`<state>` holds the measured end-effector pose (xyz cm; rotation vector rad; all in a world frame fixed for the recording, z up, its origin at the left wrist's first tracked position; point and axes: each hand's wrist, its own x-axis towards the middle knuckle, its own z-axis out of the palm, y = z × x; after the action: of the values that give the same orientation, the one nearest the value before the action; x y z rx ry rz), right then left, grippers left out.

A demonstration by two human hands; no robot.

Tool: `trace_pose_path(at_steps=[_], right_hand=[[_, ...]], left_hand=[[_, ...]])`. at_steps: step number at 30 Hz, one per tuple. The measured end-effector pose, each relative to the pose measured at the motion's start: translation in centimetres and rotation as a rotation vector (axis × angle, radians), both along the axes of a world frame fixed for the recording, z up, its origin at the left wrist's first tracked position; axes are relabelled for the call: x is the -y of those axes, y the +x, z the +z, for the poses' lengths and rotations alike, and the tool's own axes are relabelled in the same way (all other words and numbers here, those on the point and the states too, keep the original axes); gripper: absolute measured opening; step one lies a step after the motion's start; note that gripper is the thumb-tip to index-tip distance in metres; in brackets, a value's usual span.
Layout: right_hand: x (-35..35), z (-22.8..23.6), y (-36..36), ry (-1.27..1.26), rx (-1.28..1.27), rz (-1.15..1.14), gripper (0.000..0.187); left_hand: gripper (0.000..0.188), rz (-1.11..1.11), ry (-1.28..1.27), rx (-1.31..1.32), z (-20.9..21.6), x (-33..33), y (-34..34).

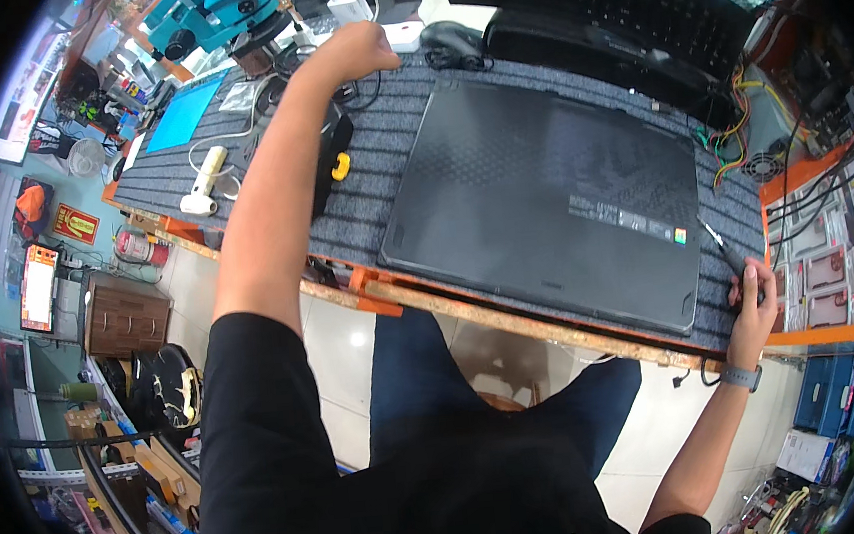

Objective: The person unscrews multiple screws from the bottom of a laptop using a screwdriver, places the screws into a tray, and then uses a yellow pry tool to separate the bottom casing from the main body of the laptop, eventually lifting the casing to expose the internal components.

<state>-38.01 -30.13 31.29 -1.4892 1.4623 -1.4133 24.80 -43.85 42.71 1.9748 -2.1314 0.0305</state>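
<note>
A black shirt (424, 488) bulked at six o'clock, and from where I stood the person was close up to the table (532, 324). A flat, closed dark laptop (542, 198) lay on it, toward one o'clock from the person. Of the two hands, the right hand (750, 297), at the laptop's four o'clock, had its fingers wrapped round a slim tool (732, 253), whose pale tip pointed to eleven, right by the casing. The left hand (360, 49), between the laptop's ten and eleven, was curled near a white adapter (348, 7); I could not tell whether it gripped anything. To my eye, the step in hand was a long reach across the table, tool at the ready. The next move, I judged, called for keeping that tip off the laptop's edge. A black mouse (450, 44) sat at the laptop's eleven, and a black keyboard (607, 2) crowded one o'clock. Coloured wires (733, 137) hemmed the tool's side near three, while a white corded device (205, 184) lay at nine, beyond the left forearm.
</note>
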Motion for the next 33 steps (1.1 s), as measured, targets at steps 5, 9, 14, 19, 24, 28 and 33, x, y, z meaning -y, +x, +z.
trace_pose_path(at_steps=[5,9,14,19,24,28,33], right_hand=[[0.3,-0.6,-0.9,-0.035,0.075,-0.2,0.027],[0.4,-0.1,-1.1,-0.016,0.085,-0.29,0.027],[0.5,-0.6,-1.7,0.0,0.078,-0.281,0.027],[1.2,-1.1,-1.2,-0.113,-0.198,-0.333,0.027],[0.9,-1.5,-0.8,-0.009,-0.389,-0.312,0.024],[0.8,-1.1,-0.5,0.01,-0.505,-0.31,0.024],[1.0,-0.9,0.3,-0.058,-0.472,-0.284,0.025]], left_hand=[[0.033,0.037,0.227,0.323,-2.1,6.9,0.9],[0.043,0.031,0.372,0.5,-1.8,7.5,-0.3],[0.04,0.003,0.439,0.557,-3.1,8.6,0.6],[0.023,-0.01,0.332,0.42,-3.4,9.1,3.0],[0.019,-0.024,-0.049,0.22,-1.0,6.3,1.5],[0.02,0.012,0.031,0.217,-1.9,5.0,0.6],[0.021,0.105,-0.034,0.151,-4.4,3.2,3.3]])
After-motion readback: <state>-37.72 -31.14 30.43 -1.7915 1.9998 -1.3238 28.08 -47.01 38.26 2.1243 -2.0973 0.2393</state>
